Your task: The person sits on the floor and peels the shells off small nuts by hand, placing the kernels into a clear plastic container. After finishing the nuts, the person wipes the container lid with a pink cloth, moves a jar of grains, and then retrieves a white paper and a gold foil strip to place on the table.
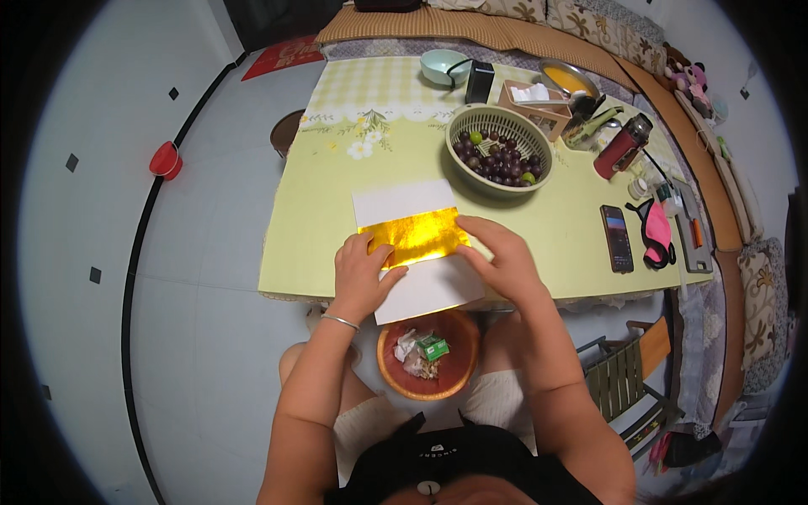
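Head view: both hands (364, 273) press shiny gold-foil paper (414, 236) flat.

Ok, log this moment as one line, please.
left hand: pressing gold paper | right hand: flat on gold paper | paper: on yellow table, near edge | nearby: basket of fruit, phone

The left hand (360, 278) and right hand (503, 257) cover the near corners of the gold foil sheet (414, 235) and part of the white paper (421, 252) beneath. The desk (320, 210) edge hides the far rim of the orange bowl (427, 353). The scraps inside it are too small to identify.
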A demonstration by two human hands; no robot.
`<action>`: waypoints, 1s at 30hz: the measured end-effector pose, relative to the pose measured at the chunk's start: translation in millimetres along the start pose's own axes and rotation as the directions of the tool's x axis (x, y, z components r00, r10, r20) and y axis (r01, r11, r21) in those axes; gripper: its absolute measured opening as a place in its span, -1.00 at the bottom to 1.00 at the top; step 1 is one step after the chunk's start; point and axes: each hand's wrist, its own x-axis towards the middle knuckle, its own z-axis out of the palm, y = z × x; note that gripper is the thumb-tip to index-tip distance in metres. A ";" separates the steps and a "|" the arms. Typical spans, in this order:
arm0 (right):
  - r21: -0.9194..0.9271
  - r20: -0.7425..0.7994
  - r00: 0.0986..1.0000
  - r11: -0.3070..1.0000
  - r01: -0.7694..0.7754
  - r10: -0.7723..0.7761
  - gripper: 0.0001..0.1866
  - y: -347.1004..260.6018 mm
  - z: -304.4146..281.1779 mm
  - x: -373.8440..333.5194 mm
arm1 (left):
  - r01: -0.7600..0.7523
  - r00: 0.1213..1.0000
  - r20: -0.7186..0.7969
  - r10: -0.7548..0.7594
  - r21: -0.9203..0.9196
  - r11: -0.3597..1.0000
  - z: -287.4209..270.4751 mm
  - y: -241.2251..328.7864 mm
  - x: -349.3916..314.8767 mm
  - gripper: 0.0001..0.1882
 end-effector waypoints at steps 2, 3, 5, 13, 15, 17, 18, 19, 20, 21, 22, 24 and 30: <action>0.128 -0.122 0.984 0.985 -0.115 0.131 -0.67 9.7 -19.1 4.1 | 0.020 0.999 -0.027 -0.021 -0.030 0.999 2.6 -2.5 1.7 -0.59; 0.199 -0.172 0.964 0.966 -0.166 0.201 -0.73 18.2 -29.8 5.7 | 0.029 0.999 -0.038 -0.030 -0.029 0.999 3.8 -3.1 2.0 -0.59; 0.338 -0.252 0.913 0.913 -0.228 0.321 -0.78 53.2 -54.0 20.1 | 0.045 0.997 -0.060 -0.047 -0.026 0.999 5.3 -3.1 3.0 -0.60; -0.396 -0.400 0.873 0.806 -0.439 0.279 -0.73 207.3 -144.9 98.8 | 0.067 0.995 -0.066 -0.071 -0.060 0.996 5.2 -0.3 5.8 -0.59; -0.556 -0.385 0.895 0.718 -0.419 0.224 -0.69 228.7 -159.1 120.2 | 0.069 0.994 -0.075 -0.074 -0.074 0.995 6.9 -1.0 6.0 -0.58; -0.610 -0.427 0.881 0.654 -0.447 0.204 -0.64 243.2 -167.5 141.5 | 0.076 0.993 -0.089 -0.081 -0.058 0.995 6.9 -0.4 6.3 -0.57; -0.635 -0.447 0.873 0.620 -0.462 0.193 -0.61 248.7 -171.3 151.4 | 0.079 0.992 -0.095 -0.083 -0.051 0.996 6.4 0.2 6.8 -0.57; -0.658 -0.447 0.875 0.593 -0.464 0.188 -0.62 254.6 -175.0 161.0 | 0.080 0.992 -0.092 -0.084 -0.049 0.996 6.0 1.0 7.3 -0.56; -0.680 -0.445 0.876 0.566 -0.465 0.184 -0.62 261.0 -177.2 170.0 | 0.082 0.992 -0.088 -0.086 -0.047 0.996 5.6 1.1 7.5 -0.56; -0.702 -0.444 0.878 0.539 -0.465 0.180 -0.63 267.3 -178.4 177.5 | 0.084 0.993 -0.084 -0.087 -0.044 0.996 5.4 1.3 8.0 -0.55; -0.715 -0.446 0.880 0.526 -0.461 0.166 -0.62 273.6 -178.7 183.3 | 0.083 0.993 -0.084 -0.086 -0.044 0.996 5.5 1.4 9.0 -0.55; -0.722 -0.451 0.875 0.505 -0.474 0.176 -0.61 288.8 -174.2 194.1 | 0.088 0.993 -0.082 -0.090 -0.038 0.995 5.1 1.6 9.4 -0.54; -0.812 -0.387 0.864 0.324 -0.485 0.322 -0.61 332.6 -169.0 220.6 | 0.098 0.994 -0.049 -0.100 -0.033 0.995 3.5 1.4 11.2 -0.51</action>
